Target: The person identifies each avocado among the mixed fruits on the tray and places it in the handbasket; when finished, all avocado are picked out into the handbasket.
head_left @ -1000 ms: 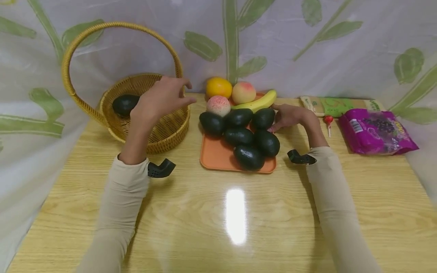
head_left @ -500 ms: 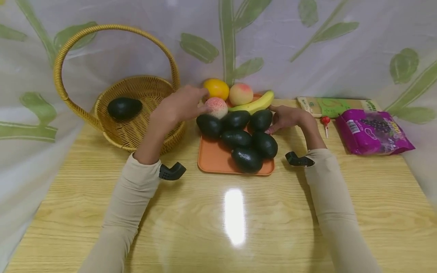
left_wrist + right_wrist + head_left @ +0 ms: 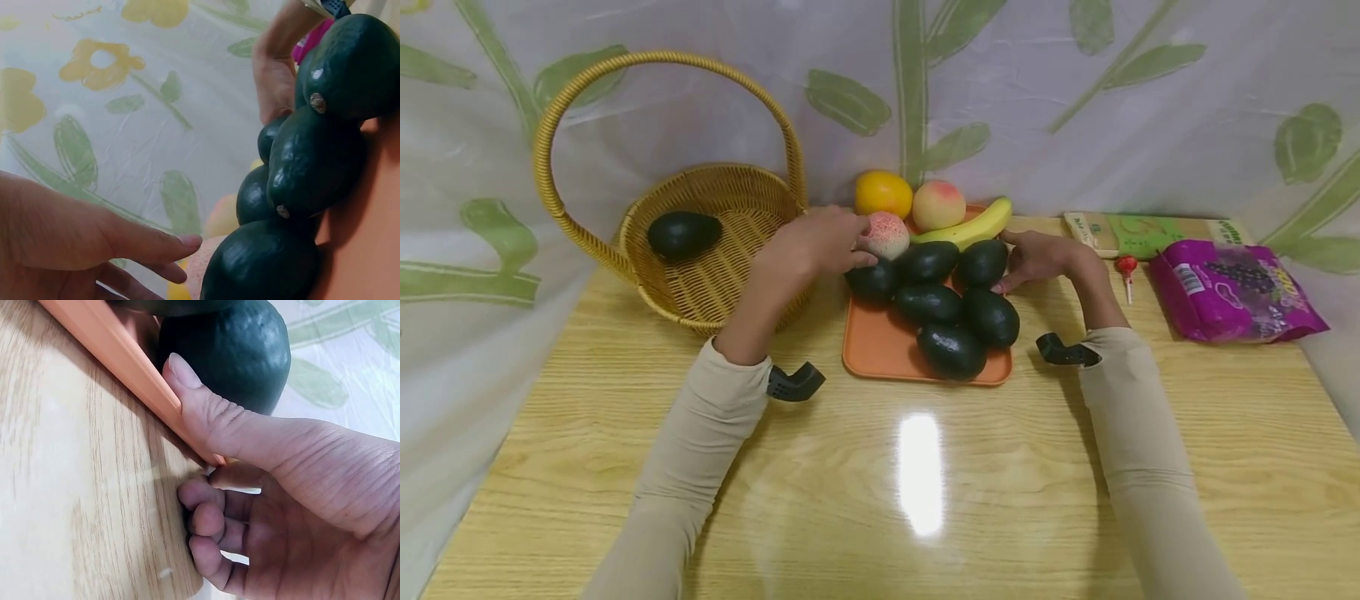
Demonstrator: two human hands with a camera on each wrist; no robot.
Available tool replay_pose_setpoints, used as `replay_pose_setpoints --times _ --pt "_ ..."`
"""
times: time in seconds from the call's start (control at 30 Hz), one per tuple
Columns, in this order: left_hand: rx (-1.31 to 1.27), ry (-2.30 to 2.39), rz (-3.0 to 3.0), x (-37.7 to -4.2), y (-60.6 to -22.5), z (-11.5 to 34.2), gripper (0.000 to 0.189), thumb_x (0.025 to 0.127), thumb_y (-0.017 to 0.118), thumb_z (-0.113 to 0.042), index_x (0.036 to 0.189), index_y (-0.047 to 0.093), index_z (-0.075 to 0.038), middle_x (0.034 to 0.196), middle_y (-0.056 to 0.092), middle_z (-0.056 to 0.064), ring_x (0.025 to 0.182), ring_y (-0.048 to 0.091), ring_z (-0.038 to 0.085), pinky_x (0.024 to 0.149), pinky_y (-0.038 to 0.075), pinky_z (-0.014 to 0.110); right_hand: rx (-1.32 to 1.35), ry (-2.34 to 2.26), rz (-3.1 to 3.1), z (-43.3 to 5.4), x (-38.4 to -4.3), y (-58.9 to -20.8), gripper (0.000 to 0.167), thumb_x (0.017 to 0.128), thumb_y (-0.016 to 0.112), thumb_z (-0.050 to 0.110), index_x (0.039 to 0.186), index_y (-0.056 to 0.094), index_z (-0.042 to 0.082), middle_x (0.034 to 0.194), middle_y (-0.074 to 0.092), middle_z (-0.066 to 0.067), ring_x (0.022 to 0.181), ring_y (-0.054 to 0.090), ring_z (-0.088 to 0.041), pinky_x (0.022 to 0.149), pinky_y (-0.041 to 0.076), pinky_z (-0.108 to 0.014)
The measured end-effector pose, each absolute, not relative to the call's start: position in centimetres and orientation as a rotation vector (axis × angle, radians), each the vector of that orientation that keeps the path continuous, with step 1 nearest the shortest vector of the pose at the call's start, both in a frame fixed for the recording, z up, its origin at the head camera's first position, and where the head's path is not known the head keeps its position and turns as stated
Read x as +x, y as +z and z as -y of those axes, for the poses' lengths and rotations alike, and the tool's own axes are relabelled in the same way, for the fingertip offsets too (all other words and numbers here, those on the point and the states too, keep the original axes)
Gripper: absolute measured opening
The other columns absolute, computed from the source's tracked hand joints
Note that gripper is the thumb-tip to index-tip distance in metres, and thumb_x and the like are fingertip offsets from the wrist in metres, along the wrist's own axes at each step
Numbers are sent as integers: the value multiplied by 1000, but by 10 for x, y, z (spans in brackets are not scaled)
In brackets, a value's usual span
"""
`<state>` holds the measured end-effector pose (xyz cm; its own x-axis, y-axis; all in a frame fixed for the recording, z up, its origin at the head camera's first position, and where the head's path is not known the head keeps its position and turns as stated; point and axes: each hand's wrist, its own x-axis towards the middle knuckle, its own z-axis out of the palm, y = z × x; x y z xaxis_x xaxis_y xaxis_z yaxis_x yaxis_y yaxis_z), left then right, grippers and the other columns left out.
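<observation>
An orange tray bears several dark green avocados, a banana, two peaches and an orange-yellow fruit. My left hand reaches to the tray's left side, fingertips right at the speckled peach and the leftmost avocado. In the left wrist view its thumb is straight, with nothing in the grasp. My right hand grips the tray's right edge, thumb over the rim and fingers curled below.
A wicker basket with a tall handle stands left of the tray, one avocado inside. At right lie a red lollipop, a purple grape-print bag and a flat green-and-tan packet. A patterned sheet hangs behind.
My left hand has moved right from over the basket to the speckled peach and leftmost avocado. The right hand stays at the tray's edge.
</observation>
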<state>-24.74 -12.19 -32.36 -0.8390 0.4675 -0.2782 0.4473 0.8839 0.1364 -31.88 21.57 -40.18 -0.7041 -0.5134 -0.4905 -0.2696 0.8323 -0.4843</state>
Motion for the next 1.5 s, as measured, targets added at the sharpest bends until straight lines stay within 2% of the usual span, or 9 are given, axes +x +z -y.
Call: replay_pose_setpoints --times 0.07,0.17,0.4,0.57,0.63,0.8,1.07,1.3,1.5 --pt "695 46 -2752 -246 -325 121 34 103 66 -35 114 66 -3 112 67 15 106 63 32 97 51 46 -578 -508 -2380 -215 -319 -402 111 88 84 40 167 15 5 134 64 -32 129 61 -45 117 43 -59" --pt "670 11 -2762 -245 -327 120 36 102 68 -37 113 67 -3 112 67 14 107 62 31 97 51 46 -577 -518 -2383 -215 -318 -403 110 89 84 39 167 14 5 133 65 -31 128 61 -44 116 43 -58" --pt "510 -5 -2817 -242 -336 112 51 101 62 -54 119 69 -6 117 70 13 114 65 33 107 48 56 -552 -507 -2376 -215 -317 -403 113 89 83 41 168 11 6 139 61 -33 133 58 -46 118 42 -60" --pt "438 -64 -2846 -240 -340 104 63 100 55 -66 114 72 -7 117 71 13 117 66 34 113 43 63 -554 -500 -2385 -216 -317 -402 113 89 83 41 168 10 5 138 61 -33 132 58 -46 117 42 -60" --pt "428 -77 -2848 -239 -342 102 65 100 53 -67 111 75 -6 115 73 14 117 66 34 114 42 63 -566 -506 -2389 -216 -318 -403 111 90 83 40 168 11 5 136 62 -32 129 59 -44 116 43 -59" --pt "395 -74 -2850 -238 -345 99 67 100 54 -66 116 74 -4 121 73 17 120 66 35 117 40 61 -585 -519 -2397 -214 -319 -404 107 90 83 36 167 16 6 131 64 -29 124 61 -41 114 44 -57" --pt "367 -25 -2779 -238 -345 95 66 103 49 -64 121 73 -4 133 67 20 125 63 38 123 28 63 -557 -497 -2388 -218 -319 -402 112 90 83 40 168 11 4 137 62 -32 131 58 -44 118 41 -59" --pt "419 46 -2823 -241 -345 94 57 99 62 -62 110 74 -7 117 71 14 114 65 33 116 38 61 -579 -497 -2391 -220 -320 -400 110 90 82 39 167 12 3 136 62 -32 131 59 -44 117 41 -59" --pt "470 179 -2804 -240 -345 98 51 88 81 -52 104 69 -5 115 64 14 107 61 31 98 52 47 -590 -512 -2390 -217 -319 -404 109 91 82 38 167 12 4 134 62 -31 128 59 -42 116 42 -58"
